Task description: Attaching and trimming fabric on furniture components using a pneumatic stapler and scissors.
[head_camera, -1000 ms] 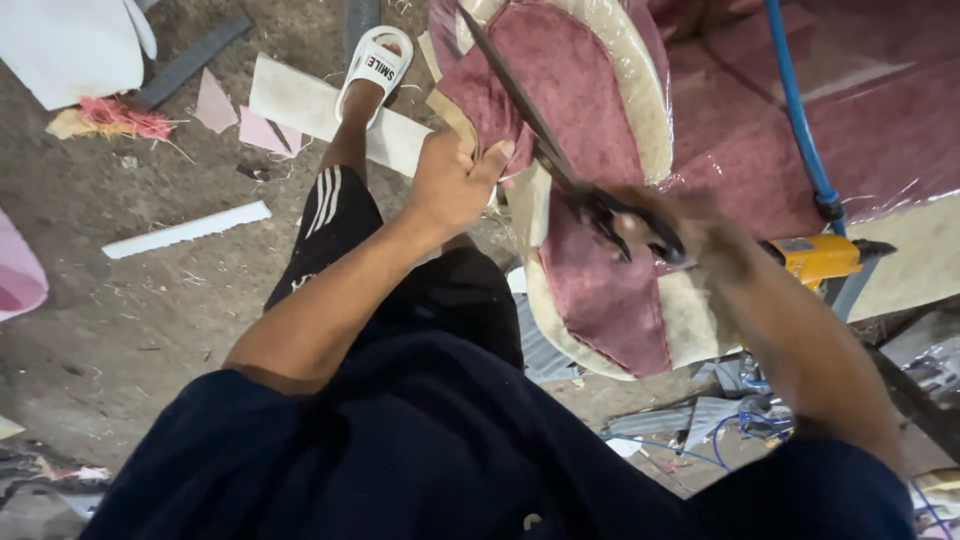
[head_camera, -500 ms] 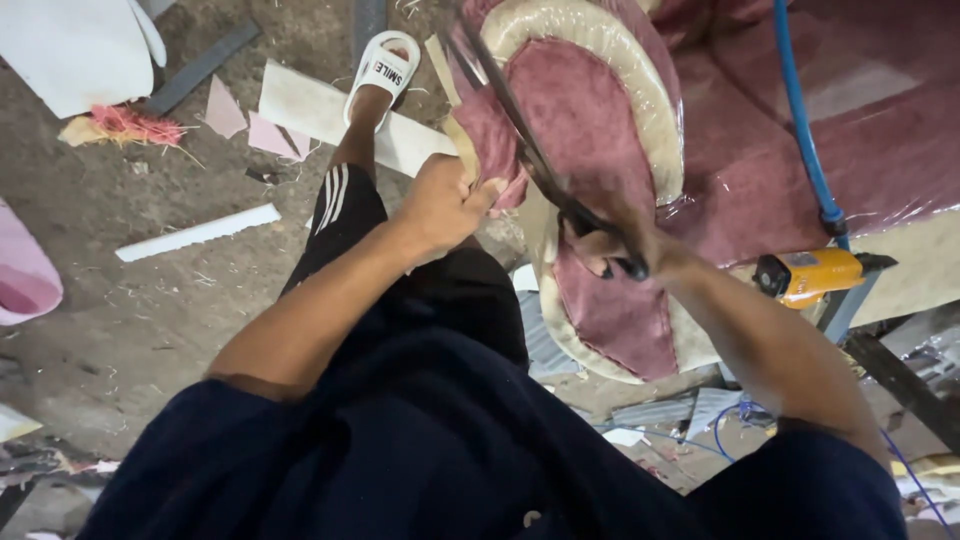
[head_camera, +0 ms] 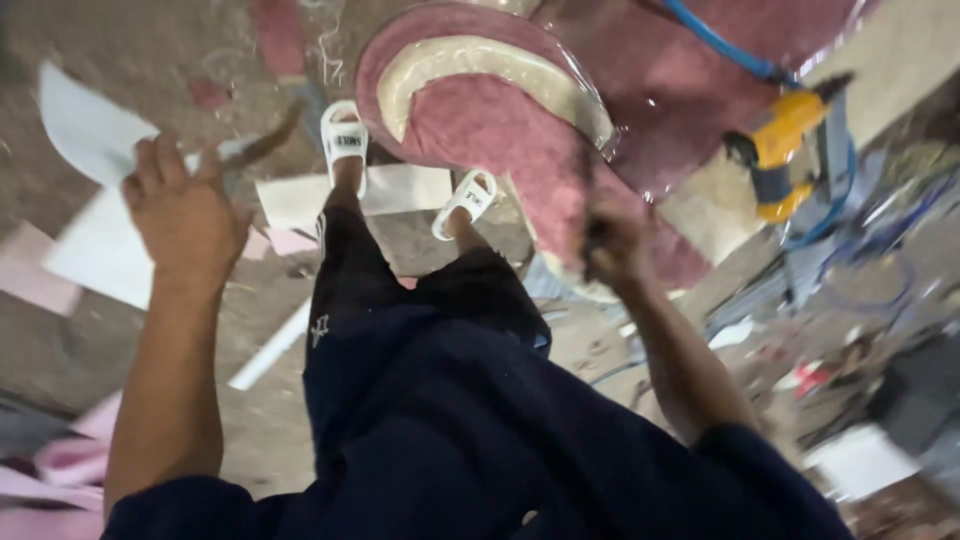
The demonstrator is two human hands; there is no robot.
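A curved upholstered piece [head_camera: 500, 130] in maroon fabric with a cream foam band stands in front of me. My right hand [head_camera: 612, 248] is at its lower edge, closed around dark scissors [head_camera: 590, 205]; the view is blurred and the blades are hard to make out. Out to the left, away from the piece, my left hand [head_camera: 185, 215] is raised over the floor. It pinches a thin brownish fabric strip [head_camera: 265, 140] that trails up to the right. My feet in white slide sandals [head_camera: 345, 140] stand just below the piece.
A yellow power tool [head_camera: 785, 150] with a blue hose [head_camera: 715, 40] lies on a board at the right. White sheets [head_camera: 90, 125] and pink offcuts [head_camera: 30, 280] litter the dirt floor at the left. Wires and scraps clutter the right side.
My left hand has left the maroon fabric and swung far left with a strip in it. My right hand has dropped to the piece's lower edge. The camera has tilted, bringing both feet into view.
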